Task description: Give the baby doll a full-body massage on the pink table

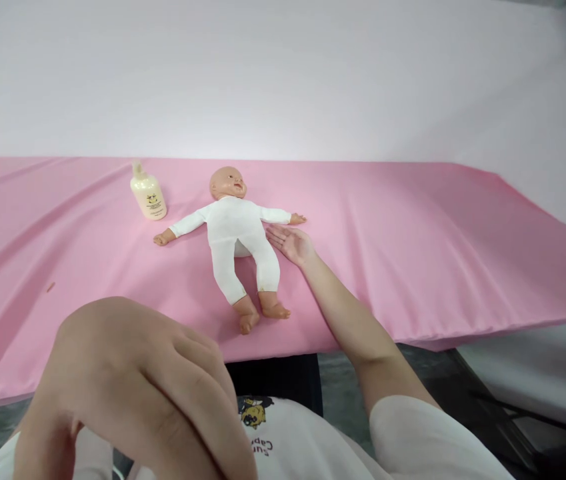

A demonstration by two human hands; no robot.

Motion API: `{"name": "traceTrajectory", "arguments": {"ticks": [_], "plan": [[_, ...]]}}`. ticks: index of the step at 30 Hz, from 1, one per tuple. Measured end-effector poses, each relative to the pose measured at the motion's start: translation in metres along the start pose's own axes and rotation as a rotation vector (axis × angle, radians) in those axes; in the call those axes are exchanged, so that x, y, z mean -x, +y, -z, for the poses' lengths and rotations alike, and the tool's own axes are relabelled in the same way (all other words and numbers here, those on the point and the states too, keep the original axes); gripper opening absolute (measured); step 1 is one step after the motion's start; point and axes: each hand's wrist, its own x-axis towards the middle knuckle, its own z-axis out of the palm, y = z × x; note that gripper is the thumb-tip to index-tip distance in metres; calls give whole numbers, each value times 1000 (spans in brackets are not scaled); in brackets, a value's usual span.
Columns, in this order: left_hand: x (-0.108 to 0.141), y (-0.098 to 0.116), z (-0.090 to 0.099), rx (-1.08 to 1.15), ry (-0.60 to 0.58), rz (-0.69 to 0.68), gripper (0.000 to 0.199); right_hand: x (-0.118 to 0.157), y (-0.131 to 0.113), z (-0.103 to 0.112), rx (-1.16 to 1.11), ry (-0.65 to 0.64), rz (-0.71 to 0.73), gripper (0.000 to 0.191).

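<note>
R hand [290, 243] open, palm up, just beside doll [237, 230] (on pink sheet [413, 253]); L hand [133, 380] loosely curled, empty.

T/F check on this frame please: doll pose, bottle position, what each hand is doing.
1. The doll lies face up on the pink sheet. True.
2. The cream bottle stands by the doll's feet. False: it stands near the head, on the camera's left.
3. The right hand grips the bottle. False: it lies open, palm up, beside the doll's body.
4. The left hand is close to the camera, holding nothing visible. True.
5. The doll wears white. True.
</note>
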Motion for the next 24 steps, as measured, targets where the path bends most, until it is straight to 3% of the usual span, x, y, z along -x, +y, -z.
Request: {"name": "traceTrajectory", "arguments": {"ticks": [7,11,15,17,21,24], "plan": [[-3,30,32,194,-22,-46,56,-29,1,-2,-114,52,-16,21],[-18,34,49,170,-166,-166,51,-56,-8,-13,-120,129,-11,15],[-14,31,54,122,-304,-323,50,-75,-10,-18,-166,150,60,7],[-7,31,49,120,-216,-293,52,-79,-8,-17,-180,135,90,5],[-1,28,38,162,260,-132,45,-76,-3,-15,-176,154,140,7],[-7,20,33,251,388,-103,40,-72,-1,-18,-153,162,176,8]]}}
